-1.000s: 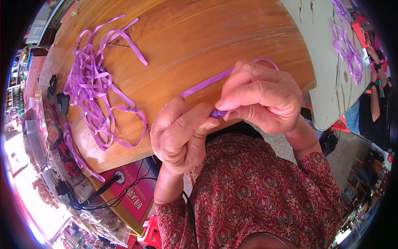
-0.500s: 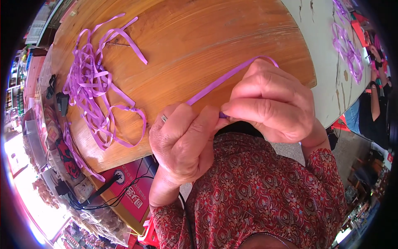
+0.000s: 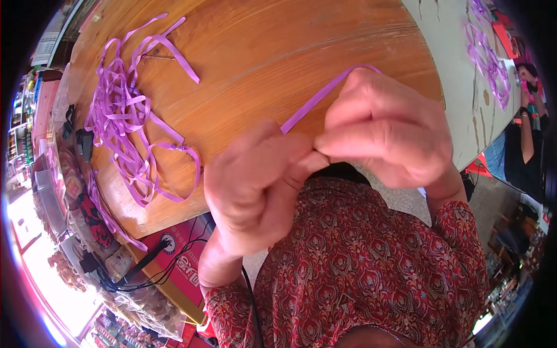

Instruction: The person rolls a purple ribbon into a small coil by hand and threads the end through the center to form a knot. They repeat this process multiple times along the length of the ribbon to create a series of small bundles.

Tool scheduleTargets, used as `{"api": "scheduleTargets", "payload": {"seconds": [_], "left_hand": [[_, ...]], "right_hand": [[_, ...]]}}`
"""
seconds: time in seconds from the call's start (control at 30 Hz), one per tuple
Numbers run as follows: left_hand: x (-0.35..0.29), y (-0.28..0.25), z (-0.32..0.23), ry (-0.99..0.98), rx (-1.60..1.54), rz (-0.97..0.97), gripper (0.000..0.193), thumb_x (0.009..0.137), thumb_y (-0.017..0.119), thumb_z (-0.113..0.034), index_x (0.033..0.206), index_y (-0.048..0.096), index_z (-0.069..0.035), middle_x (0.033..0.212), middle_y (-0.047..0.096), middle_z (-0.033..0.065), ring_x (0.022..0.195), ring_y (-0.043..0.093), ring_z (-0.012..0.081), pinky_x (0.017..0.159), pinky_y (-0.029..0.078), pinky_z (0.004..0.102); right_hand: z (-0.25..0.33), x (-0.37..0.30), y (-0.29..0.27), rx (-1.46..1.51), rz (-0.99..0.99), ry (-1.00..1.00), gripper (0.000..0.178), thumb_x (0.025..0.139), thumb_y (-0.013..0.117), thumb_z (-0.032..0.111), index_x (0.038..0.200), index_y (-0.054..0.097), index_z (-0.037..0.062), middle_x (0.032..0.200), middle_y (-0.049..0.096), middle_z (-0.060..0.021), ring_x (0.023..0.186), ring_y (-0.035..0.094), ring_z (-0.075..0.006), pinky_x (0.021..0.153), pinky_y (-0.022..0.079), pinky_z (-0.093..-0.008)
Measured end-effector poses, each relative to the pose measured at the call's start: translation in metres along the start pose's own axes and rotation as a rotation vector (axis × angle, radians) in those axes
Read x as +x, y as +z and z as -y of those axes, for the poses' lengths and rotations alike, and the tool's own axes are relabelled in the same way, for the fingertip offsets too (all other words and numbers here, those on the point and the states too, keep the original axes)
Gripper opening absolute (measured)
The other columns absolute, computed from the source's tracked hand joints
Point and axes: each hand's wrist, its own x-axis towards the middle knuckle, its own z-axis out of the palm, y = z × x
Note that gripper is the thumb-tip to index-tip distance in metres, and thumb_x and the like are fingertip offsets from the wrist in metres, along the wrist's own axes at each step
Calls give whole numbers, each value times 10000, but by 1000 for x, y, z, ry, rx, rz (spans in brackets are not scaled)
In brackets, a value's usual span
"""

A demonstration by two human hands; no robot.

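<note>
My two hands meet fingertip to fingertip in front of my body, above the near edge of the wooden table. A flat purple ribbon [image 3: 320, 98] loops over the back of my right hand [image 3: 390, 130], whose thumb and forefinger are pinched together. The ribbon's other visible stretch reaches down to the knuckles of my left hand [image 3: 252, 185], also closed in a pinch and slightly blurred. Whatever part of the ribbon lies between the fingertips is hidden by the fingers. To the left lies a tangled heap of purple ribbons [image 3: 119, 110], with small knots along some strands.
The wooden table [image 3: 243, 40] adjoins a white tabletop [image 3: 464, 127] on the right, where more purple ribbon [image 3: 490, 64] lies. Black cables [image 3: 168, 264] and a red box [image 3: 188, 255] are below the left edge. Another person's arm [image 3: 527, 139] shows at far right.
Both hands have risen slightly, and my left hand has turned, hiding its ring. The dark purple bit seen between the fingertips earlier is now covered.
</note>
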Motion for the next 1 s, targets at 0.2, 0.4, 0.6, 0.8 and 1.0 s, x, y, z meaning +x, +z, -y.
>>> {"api": "scheduleTargets", "payload": {"seconds": [0.2, 0.4, 0.6, 0.8, 1.0], "left_hand": [[1, 10, 12, -25, -117, -107, 72, 776, 691, -3, 840, 663, -17, 661, 556, 46, 548, 482, 144, 498, 368, 261], [-2, 8, 18, -111, -214, -89, 94, 792, 687, -24, 881, 662, -4, 660, 505, 26, 585, 440, 121, 539, 331, 237], [-6, 10, 18, -205, -343, -85, 193, 777, 712, -35, 952, 639, 4, 749, 512, 19, 646, 420, 93, 567, 310, 218], [-5, 13, 19, -225, -392, -95, 182, 785, 696, -4, 953, 627, 11, 772, 518, 26, 665, 434, 92, 584, 326, 211], [-8, 14, 16, -229, -377, -78, 171, 776, 688, 28, 939, 639, 11, 739, 527, 20, 660, 449, 99, 591, 346, 222]], "right_hand": [[-11, 0, -8, 193, 11, 143, 276, 721, 745, 88, 952, 660, -36, 801, 638, -113, 658, 601, -204, 565, 457, -296], [-15, -1, -6, 162, -9, 206, 352, 698, 757, 86, 1008, 654, -45, 805, 658, -120, 701, 636, -213, 598, 495, -289], [-17, -3, -9, 113, -41, 161, 312, 701, 748, 75, 982, 666, -34, 815, 646, -113, 659, 608, -197, 558, 478, -281], [-17, -9, -8, 14, -49, 161, 310, 691, 747, 68, 979, 676, -21, 822, 632, -107, 667, 598, -197, 553, 466, -281], [-11, -7, -10, -120, -41, 85, 323, 682, 752, 88, 987, 684, 4, 834, 631, -77, 687, 586, -190, 617, 452, -297]]}}
